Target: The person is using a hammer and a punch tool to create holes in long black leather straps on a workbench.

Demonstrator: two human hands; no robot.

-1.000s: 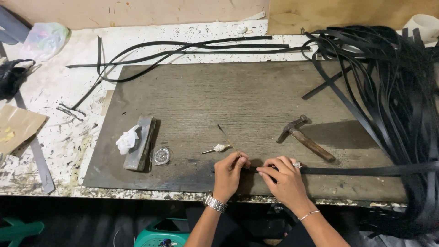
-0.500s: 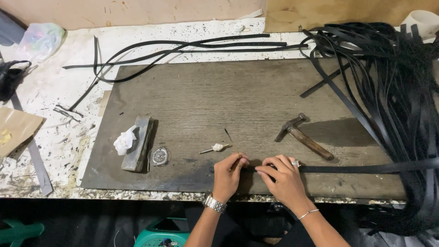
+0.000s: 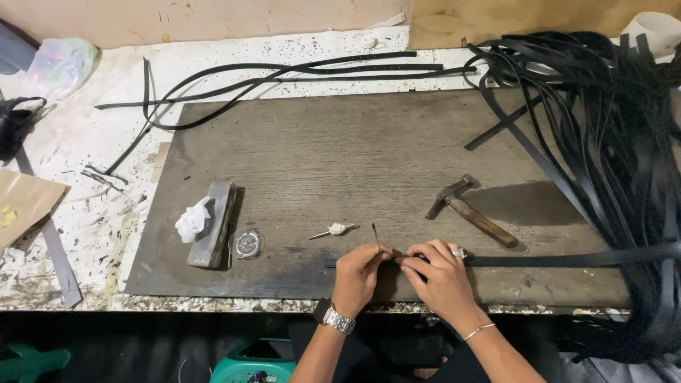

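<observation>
A long black strap lies flat along the front of a dark wooden board. My left hand pinches the strap's left end, and a thin dark stick rises from between its fingertips. My right hand, with a ring on one finger, presses the strap down just to the right of the left hand. The two hands nearly touch. A small awl with a pale handle lies just beyond the left hand.
A hammer lies right of centre on the board. A wooden block with a white rag and a small round tin sit at the left. A heap of black straps fills the right side. More straps run along the back.
The hands stay at the strap's left end with only small finger movement. The view has shifted slightly.
</observation>
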